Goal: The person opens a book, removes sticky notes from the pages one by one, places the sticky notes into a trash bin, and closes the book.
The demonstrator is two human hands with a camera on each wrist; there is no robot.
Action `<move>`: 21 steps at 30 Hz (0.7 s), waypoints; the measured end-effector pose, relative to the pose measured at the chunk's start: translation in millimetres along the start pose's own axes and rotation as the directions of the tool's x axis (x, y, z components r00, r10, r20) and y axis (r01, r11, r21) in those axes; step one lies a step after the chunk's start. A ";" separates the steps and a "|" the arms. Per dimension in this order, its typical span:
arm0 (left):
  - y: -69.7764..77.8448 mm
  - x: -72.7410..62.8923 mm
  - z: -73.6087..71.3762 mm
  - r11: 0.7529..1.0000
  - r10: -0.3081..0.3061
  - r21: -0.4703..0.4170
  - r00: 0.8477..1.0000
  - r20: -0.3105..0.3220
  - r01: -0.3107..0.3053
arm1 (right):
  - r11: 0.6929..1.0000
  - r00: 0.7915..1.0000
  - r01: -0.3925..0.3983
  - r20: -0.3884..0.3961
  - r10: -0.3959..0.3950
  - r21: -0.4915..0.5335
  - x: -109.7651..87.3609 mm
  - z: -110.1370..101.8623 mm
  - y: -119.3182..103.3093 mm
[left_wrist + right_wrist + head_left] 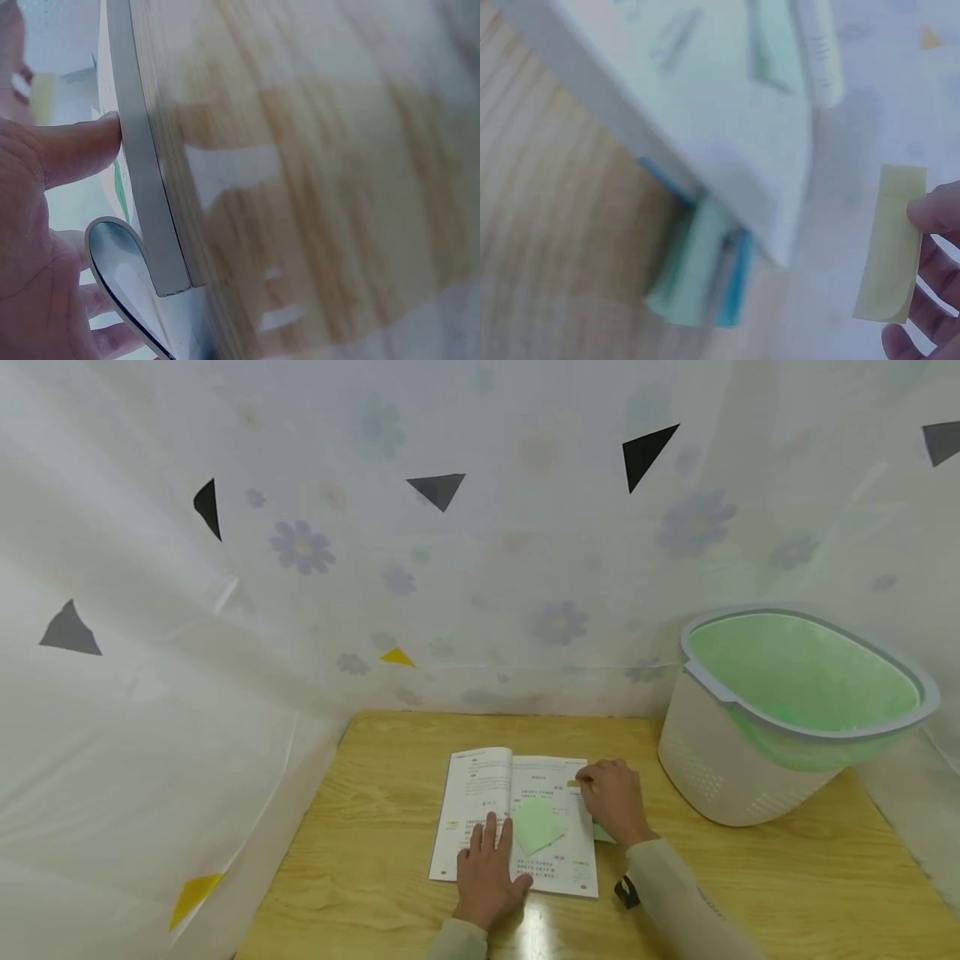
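Note:
An open book with printed text lies on the wooden table. My left hand rests on its left page near the bottom edge, fingers spread and straight, thumb by the lower edge of the right page. A square green sticky note lies tilted on the right page. Over the upper right edge of that page, my right hand pinches a yellow sticky strip between thumb and fingers. In the right wrist view, green and blue tabs stick out from the book's side.
A tall white and green laundry basket with a grey rim stands at the table's back right. Bare wood of the tabletop shows left of the book. A pale flower-patterned sheet hangs behind and along the left side.

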State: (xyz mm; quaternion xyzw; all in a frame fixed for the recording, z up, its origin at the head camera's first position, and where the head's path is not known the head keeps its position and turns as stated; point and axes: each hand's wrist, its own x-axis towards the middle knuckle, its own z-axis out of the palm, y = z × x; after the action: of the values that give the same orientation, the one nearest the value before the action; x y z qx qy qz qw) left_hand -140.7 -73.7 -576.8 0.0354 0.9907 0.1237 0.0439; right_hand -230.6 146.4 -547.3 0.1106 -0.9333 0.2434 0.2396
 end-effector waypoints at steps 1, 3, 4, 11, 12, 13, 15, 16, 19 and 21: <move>0.1 -0.3 0.2 1.000 0.002 -0.003 1.000 0.000 -0.002 | 1.000 0.999 0.027 -0.025 -0.027 0.013 0.2 -7.9 -4.8; 0.5 -0.1 0.9 1.000 0.005 -0.002 1.000 -0.003 -0.005 | 0.997 0.995 0.074 -0.073 -0.071 0.035 2.0 -24.1 -12.8; 0.6 0.2 1.3 1.000 0.007 -0.004 1.000 -0.005 -0.007 | 0.994 0.990 0.103 -0.105 -0.098 0.044 3.4 -33.3 -17.2; -0.3 1.5 -1.5 1.000 0.012 -0.018 1.000 -0.016 -0.013 | 0.952 0.903 0.291 -0.357 -0.240 0.095 19.3 -101.3 -43.2; -0.5 1.4 -1.6 1.000 0.012 -0.020 1.000 -0.019 -0.012 | 0.949 0.892 0.300 -0.381 -0.242 0.099 21.9 -112.7 -46.4; -0.6 1.0 -1.8 1.000 0.012 -0.019 1.000 -0.026 -0.013 | 0.948 0.885 0.302 -0.399 -0.240 0.099 24.6 -124.3 -48.8; -1.0 0.3 -2.0 1.000 0.015 -0.018 0.999 -0.042 -0.016 | 0.949 0.868 0.296 -0.445 -0.219 0.112 31.1 -146.1 -49.9; -1.3 0.1 -1.7 1.000 0.017 -0.017 0.999 -0.051 -0.017 | 0.951 0.859 0.286 -0.470 -0.201 0.116 34.7 -156.7 -48.3; -1.3 -0.5 -0.7 1.000 0.018 -0.019 0.998 -0.065 -0.020 | 0.967 0.824 0.219 -0.555 -0.111 0.132 44.6 -185.8 -35.6; -0.9 -0.4 0.4 1.000 0.015 -0.024 0.998 -0.057 -0.016 | 0.978 0.789 0.155 -0.614 -0.039 0.137 50.5 -202.5 -22.1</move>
State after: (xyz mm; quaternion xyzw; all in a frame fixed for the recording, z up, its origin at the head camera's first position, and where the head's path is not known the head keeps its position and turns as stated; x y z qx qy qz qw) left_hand -140.4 -74.5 -577.4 0.0390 0.9897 0.1370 0.0151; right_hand -187.3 225.7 -357.9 0.0959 -0.7740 0.3367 0.5276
